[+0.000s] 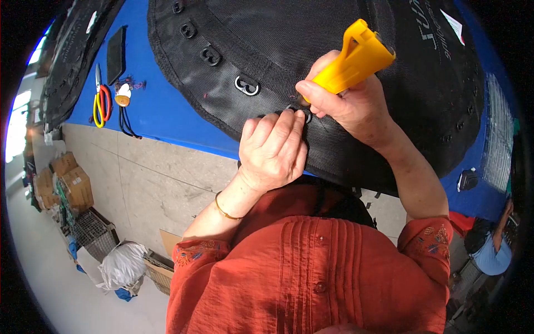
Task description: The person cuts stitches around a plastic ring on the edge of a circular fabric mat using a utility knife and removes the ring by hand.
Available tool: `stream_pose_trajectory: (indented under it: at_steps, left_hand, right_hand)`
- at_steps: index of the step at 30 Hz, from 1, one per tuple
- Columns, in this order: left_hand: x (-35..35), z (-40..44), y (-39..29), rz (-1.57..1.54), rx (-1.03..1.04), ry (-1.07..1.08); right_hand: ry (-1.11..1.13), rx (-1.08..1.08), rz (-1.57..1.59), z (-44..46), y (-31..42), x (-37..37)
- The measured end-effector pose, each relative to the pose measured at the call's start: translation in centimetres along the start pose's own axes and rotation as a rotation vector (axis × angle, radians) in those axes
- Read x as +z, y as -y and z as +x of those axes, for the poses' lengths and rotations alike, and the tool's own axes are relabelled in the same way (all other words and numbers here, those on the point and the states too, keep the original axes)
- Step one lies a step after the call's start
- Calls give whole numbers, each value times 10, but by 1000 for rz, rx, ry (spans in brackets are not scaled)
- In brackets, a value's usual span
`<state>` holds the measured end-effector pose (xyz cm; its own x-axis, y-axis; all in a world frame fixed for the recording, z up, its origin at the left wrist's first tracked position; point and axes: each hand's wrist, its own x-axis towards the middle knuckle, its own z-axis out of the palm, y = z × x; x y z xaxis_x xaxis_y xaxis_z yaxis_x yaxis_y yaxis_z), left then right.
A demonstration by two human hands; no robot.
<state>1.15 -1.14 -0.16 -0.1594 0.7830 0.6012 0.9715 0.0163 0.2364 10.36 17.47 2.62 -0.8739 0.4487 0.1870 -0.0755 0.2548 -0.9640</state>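
A round black mesh mat [245,33] with a webbing edge lies in front of me, and metal rings are sewn along its border. My right hand [350,108] is closed around a yellow-handled tool [356,58], its wide end up and its lower end pointing down at the border. The tool's tip is hidden behind my thumb. My left hand [275,142] rests on the border just beside it, fingers together and pressed on a dark ring [307,115]. To the left, a shiny silver ring [247,85] stands out from darker ones, such as the ring [210,55].
On the blue table [153,114] lie red-and-yellow-handled scissors [102,100], a dark flat strip [116,55] and a small tool with black cords [123,99]. Cardboard boxes [75,186], crates [95,231] and a white sack [123,266] are at left. Another person [492,253] is at right.
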Motion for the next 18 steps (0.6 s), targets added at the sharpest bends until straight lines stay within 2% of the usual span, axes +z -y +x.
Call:
stream_pose_trajectory:
  at_steps: [3, 6, 8, 9, 11, 18]
  left_hand:
    - [0, 0, 0, -1, 0, 0]
    - [-1, 1, -1, -3, -6, 0]
    - [-1, 1, -1, -10, -9, -2]
    - [-1, 1, -1, -9, -12, -5]
    - [0, 1, -1, -9, -12, -8]
    - [1, 0, 0, -7, -19, -19]
  right_hand:
    - [-2, -35, 30, 0, -1, 0]
    - [70, 40, 78, 2, -2, -2]
    - [11, -240, -42, 9, -12, 0]
    - [9, -240, -43, 9, -9, -1]
    - [5, -8, 242, 7, 1, -2]
    - [-21, -10, 133, 4, 0, -10]
